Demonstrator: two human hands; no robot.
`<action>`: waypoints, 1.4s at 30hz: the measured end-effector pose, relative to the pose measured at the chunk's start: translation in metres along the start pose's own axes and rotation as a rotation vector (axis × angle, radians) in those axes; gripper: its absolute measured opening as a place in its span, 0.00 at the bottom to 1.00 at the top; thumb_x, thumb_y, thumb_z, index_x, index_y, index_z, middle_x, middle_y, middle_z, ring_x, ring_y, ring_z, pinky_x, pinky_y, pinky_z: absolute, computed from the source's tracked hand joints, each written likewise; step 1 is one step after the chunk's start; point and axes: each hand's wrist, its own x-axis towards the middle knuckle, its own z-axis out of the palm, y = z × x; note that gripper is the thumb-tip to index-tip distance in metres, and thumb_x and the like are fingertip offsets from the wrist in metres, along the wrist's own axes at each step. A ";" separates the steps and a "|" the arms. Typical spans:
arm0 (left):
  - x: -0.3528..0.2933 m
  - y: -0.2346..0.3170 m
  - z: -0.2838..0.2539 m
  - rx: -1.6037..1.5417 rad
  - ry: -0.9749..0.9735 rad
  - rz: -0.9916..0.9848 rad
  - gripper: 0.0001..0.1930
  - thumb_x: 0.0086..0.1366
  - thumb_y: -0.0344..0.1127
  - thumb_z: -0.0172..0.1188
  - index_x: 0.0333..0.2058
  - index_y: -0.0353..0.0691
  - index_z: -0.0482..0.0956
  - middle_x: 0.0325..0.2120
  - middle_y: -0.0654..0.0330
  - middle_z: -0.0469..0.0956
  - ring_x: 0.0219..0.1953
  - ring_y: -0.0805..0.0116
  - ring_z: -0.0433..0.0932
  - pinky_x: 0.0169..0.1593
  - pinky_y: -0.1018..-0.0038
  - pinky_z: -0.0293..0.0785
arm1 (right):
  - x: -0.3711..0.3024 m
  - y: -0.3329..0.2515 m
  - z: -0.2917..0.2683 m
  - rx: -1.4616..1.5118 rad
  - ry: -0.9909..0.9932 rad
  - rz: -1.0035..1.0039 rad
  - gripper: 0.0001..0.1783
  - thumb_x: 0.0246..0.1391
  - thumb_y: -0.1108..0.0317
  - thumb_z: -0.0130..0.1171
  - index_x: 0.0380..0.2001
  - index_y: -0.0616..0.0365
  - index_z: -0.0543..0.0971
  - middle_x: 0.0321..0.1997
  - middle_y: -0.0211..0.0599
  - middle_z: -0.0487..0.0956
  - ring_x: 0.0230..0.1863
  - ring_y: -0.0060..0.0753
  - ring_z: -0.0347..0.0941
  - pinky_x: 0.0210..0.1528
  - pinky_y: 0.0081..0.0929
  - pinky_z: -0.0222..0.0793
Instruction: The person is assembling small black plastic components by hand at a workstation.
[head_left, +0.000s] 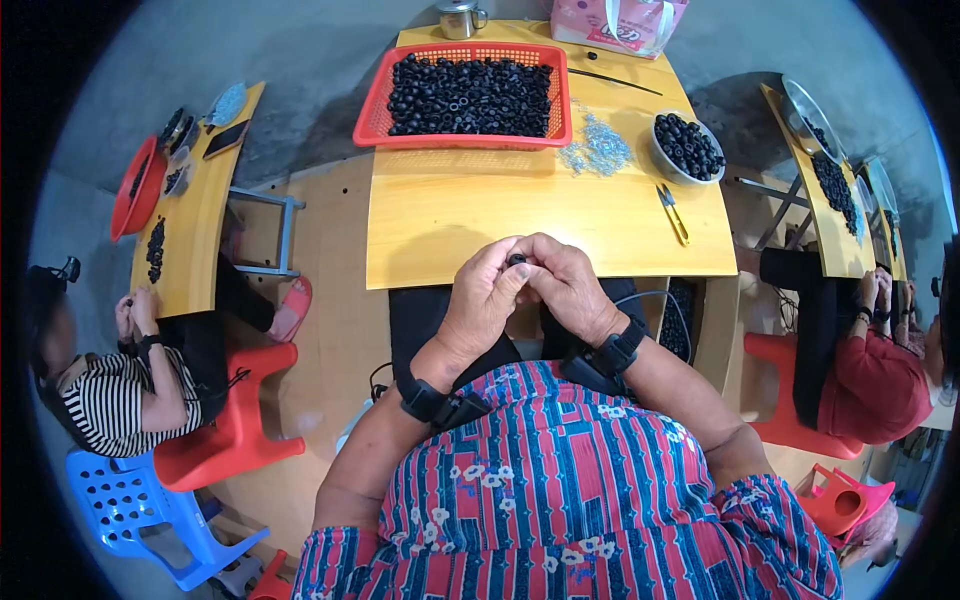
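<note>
Both my hands meet just off the front edge of the yellow table. Between their fingertips sits a small black round part, partly covered by fingers and thumbs. My left hand pinches it from one side, and my right hand closes on it from the other. Beyond them, a red plastic basket is filled with loose black parts. A bowl of similar black pieces stands at the right. Small clear pieces lie heaped between basket and bowl.
Yellow-handled thread snips lie near the table's right edge. Farther back are a thin black rod, a metal cup and a pink bag. People work at side tables, one by a red stool at left, others at right.
</note>
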 end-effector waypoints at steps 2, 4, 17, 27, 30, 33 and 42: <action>-0.001 0.003 0.002 -0.021 0.044 -0.039 0.16 0.68 0.35 0.52 0.49 0.29 0.71 0.33 0.56 0.76 0.31 0.73 0.76 0.34 0.79 0.75 | 0.000 0.002 -0.002 -0.013 0.003 -0.002 0.07 0.58 0.76 0.48 0.39 0.65 0.73 0.29 0.34 0.76 0.30 0.21 0.74 0.33 0.21 0.74; 0.001 0.000 0.004 -0.006 0.058 -0.032 0.15 0.68 0.34 0.51 0.49 0.29 0.71 0.33 0.57 0.76 0.30 0.74 0.76 0.32 0.79 0.75 | 0.002 0.007 -0.001 -0.032 0.019 -0.009 0.07 0.58 0.77 0.47 0.39 0.65 0.73 0.28 0.33 0.76 0.30 0.21 0.74 0.33 0.21 0.74; 0.028 -0.004 -0.003 0.218 0.107 0.071 0.19 0.64 0.28 0.54 0.54 0.36 0.72 0.29 0.60 0.71 0.30 0.73 0.71 0.36 0.77 0.70 | 0.022 -0.010 -0.074 -0.054 0.319 -0.068 0.08 0.59 0.70 0.56 0.39 0.62 0.74 0.28 0.29 0.74 0.25 0.17 0.70 0.28 0.17 0.70; 0.040 -0.027 -0.039 0.491 0.189 0.174 0.15 0.55 0.20 0.59 0.43 0.38 0.81 0.25 0.61 0.69 0.27 0.72 0.71 0.32 0.78 0.69 | 0.059 -0.057 -0.218 -1.199 0.819 -0.037 0.15 0.45 0.64 0.66 0.35 0.61 0.80 0.28 0.43 0.79 0.31 0.42 0.76 0.36 0.35 0.71; 0.042 -0.028 -0.039 0.450 0.195 0.139 0.15 0.55 0.20 0.60 0.43 0.38 0.81 0.25 0.63 0.69 0.27 0.74 0.71 0.32 0.80 0.69 | 0.064 -0.051 -0.229 -1.144 0.846 0.032 0.16 0.44 0.64 0.66 0.37 0.60 0.81 0.29 0.43 0.80 0.32 0.43 0.77 0.38 0.35 0.72; 0.041 -0.029 -0.042 0.387 0.191 0.118 0.15 0.56 0.21 0.60 0.43 0.38 0.81 0.25 0.63 0.69 0.28 0.75 0.71 0.32 0.80 0.69 | 0.065 -0.051 -0.234 -0.943 0.990 -0.121 0.12 0.49 0.70 0.63 0.38 0.61 0.81 0.27 0.36 0.81 0.27 0.28 0.75 0.33 0.25 0.70; 0.050 -0.026 -0.055 0.462 0.047 0.111 0.14 0.53 0.23 0.62 0.41 0.39 0.81 0.24 0.62 0.70 0.25 0.74 0.72 0.31 0.80 0.70 | 0.078 -0.058 -0.104 -0.459 0.409 -0.192 0.05 0.51 0.78 0.62 0.33 0.64 0.80 0.30 0.34 0.79 0.31 0.22 0.74 0.34 0.19 0.69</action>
